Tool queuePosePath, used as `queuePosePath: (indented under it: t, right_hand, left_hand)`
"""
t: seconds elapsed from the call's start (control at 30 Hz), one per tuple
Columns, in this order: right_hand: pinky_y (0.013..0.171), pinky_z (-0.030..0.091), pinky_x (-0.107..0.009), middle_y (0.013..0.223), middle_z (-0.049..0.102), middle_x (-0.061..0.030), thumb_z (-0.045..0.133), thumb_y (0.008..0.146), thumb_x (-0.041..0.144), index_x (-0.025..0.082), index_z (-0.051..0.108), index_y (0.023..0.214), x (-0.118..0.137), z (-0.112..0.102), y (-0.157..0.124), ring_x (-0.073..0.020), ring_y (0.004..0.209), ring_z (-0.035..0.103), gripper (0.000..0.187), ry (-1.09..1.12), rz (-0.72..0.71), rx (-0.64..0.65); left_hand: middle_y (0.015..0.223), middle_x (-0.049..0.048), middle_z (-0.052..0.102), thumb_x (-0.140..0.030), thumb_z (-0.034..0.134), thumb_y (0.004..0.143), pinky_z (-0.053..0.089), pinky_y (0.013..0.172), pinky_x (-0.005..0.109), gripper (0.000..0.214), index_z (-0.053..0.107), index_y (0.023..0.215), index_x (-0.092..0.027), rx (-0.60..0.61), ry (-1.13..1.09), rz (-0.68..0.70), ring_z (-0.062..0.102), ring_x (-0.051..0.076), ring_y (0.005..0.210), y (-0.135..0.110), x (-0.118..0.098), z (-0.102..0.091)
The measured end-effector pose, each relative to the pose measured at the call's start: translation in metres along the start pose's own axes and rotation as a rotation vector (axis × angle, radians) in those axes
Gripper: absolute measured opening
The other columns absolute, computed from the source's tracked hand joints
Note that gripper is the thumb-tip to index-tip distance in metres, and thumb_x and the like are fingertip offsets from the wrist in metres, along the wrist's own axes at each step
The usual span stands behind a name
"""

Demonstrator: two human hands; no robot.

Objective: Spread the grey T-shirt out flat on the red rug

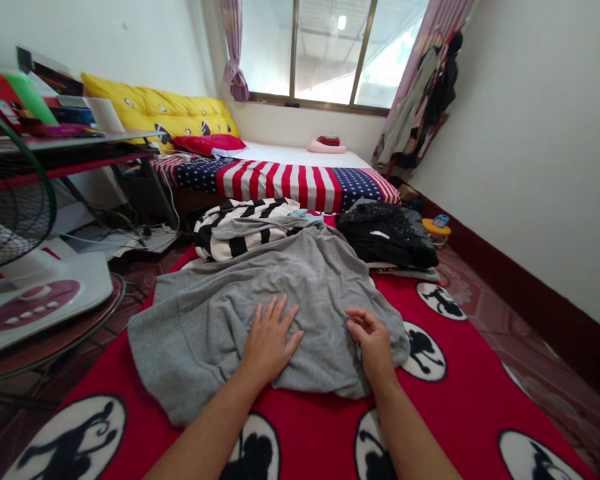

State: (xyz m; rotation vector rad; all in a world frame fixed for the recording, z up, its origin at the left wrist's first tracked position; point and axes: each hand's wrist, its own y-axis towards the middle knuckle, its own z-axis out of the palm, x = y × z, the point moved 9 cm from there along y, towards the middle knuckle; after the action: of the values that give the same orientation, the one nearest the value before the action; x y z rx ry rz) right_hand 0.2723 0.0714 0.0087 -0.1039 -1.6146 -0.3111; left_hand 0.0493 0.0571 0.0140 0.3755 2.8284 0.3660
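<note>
A wrinkled grey garment (300,273) lies spread over the red blanket (325,427), which has black figures in white ovals. On its near middle rests my left hand (270,340), palm down with the fingers spread. My right hand (373,340) is at the garment's right part, its fingers bent and the thumb near the index finger, closed on a bit of the grey cloth. Beyond the garment sits a black-and-white striped cloth (235,243), partly covered by it. To the right of that lies a pile of dark clothes (390,233).
At the left, a white fan base (45,293) stands on a round stool beside a cluttered desk (80,143). A bed with a flag-patterned cover (280,180) is under the window. An orange-lidded container (436,228) and hanging clothes (425,100) are at the right wall.
</note>
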Motion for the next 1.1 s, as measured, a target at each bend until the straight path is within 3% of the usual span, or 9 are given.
queuePosePath:
  t: [0.27,0.47,0.63,0.73,0.9,1.0,1.1]
  right_hand:
    - [0.043,0.026,-0.023,0.056,0.051,0.0048,0.064,0.078,0.055,0.018,0.067,0.082,0.004,0.008,-0.005,-0.0091,0.045,0.036,0.038,0.014,0.045,0.049]
    - [0.044,0.031,-0.023,0.055,0.053,0.0041,0.071,0.071,0.055,0.017,0.066,0.08,0.001,0.012,-0.004,-0.0098,0.045,0.042,0.039,-0.014,0.04,0.078]
    - [0.048,0.037,-0.024,0.063,0.059,0.0011,0.068,0.074,0.051,0.016,0.066,0.088,0.01,0.007,-0.008,-0.0117,0.05,0.048,0.038,-0.056,-0.021,0.038]
    - [0.05,0.039,-0.024,0.064,0.059,0.0008,0.064,0.078,0.053,0.018,0.065,0.086,0.023,-0.003,-0.029,-0.0129,0.053,0.049,0.036,-0.178,-0.073,0.013]
    - [0.047,0.029,-0.025,0.046,0.044,0.0029,0.051,0.086,0.058,0.022,0.05,0.054,0.03,-0.035,-0.089,-0.0126,0.046,0.041,0.048,-0.638,-0.131,0.083]
    - [0.048,0.031,-0.028,0.051,0.056,0.0004,0.054,0.083,0.06,0.025,0.058,0.061,0.019,-0.061,-0.112,-0.0171,0.047,0.051,0.041,-0.916,-0.092,0.13]
    - [0.054,0.039,-0.031,0.069,0.067,-0.0022,0.056,0.082,0.057,0.027,0.065,0.077,0.012,-0.081,-0.118,-0.0212,0.057,0.06,0.032,-0.969,-0.069,0.13]
  left_hand:
    - [0.153,0.0067,0.039,-0.046,0.048,0.092,0.022,0.116,0.055,0.049,0.049,0.138,-0.029,0.0,-0.009,0.004,0.031,0.028,0.142,0.0,-0.001,-0.001]
    - [0.151,0.0071,0.041,-0.045,0.05,0.091,0.024,0.115,0.055,0.049,0.05,0.137,-0.029,-0.008,-0.032,0.0,0.034,0.029,0.14,0.0,-0.001,-0.004]
    - [0.15,0.0066,0.042,-0.046,0.05,0.091,0.024,0.116,0.053,0.048,0.051,0.136,-0.029,-0.023,-0.046,-0.001,0.033,0.028,0.141,-0.001,0.0,-0.006]
    - [0.149,0.0064,0.044,-0.045,0.051,0.09,0.023,0.116,0.052,0.047,0.053,0.134,-0.028,-0.03,-0.065,0.001,0.034,0.027,0.14,-0.002,0.001,-0.007]
    - [0.148,0.007,0.045,-0.042,0.052,0.09,0.023,0.116,0.052,0.045,0.055,0.132,-0.026,-0.023,-0.092,-0.003,0.035,0.027,0.139,-0.001,0.002,-0.008]
    - [0.146,0.008,0.048,-0.04,0.053,0.089,0.023,0.116,0.052,0.043,0.058,0.13,-0.025,-0.029,-0.114,-0.001,0.037,0.027,0.138,-0.002,0.002,-0.009]
    - [0.145,0.0082,0.049,-0.035,0.054,0.089,0.024,0.116,0.051,0.04,0.06,0.127,-0.024,-0.026,-0.156,0.017,0.04,0.026,0.137,-0.01,0.001,-0.01]
